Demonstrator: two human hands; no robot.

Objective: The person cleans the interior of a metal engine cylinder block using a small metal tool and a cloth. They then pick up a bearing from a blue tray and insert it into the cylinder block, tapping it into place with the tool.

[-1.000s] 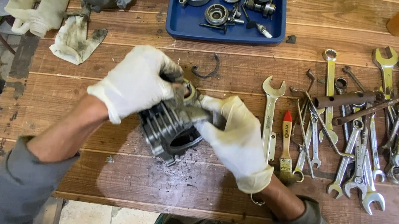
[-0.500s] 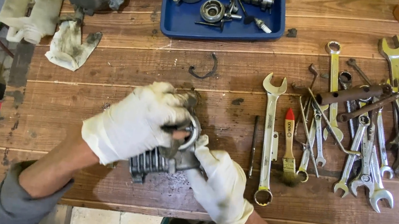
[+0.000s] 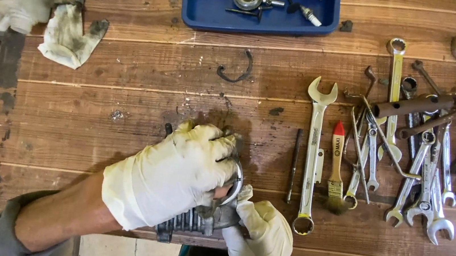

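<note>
At the near edge of the worn wooden workbench (image 3: 129, 94), our white-gloved left hand (image 3: 168, 175) clamps down over the grey finned metal engine cylinder (image 3: 194, 224), while our white-gloved right hand (image 3: 261, 237) grips its underside from below.

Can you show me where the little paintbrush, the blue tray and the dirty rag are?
paintbrush (image 3: 337, 157), head view, on its wooden handle.
blue tray (image 3: 207, 12), head view, on its bare floor.
dirty rag (image 3: 66, 38), head view, on its middle.
</note>
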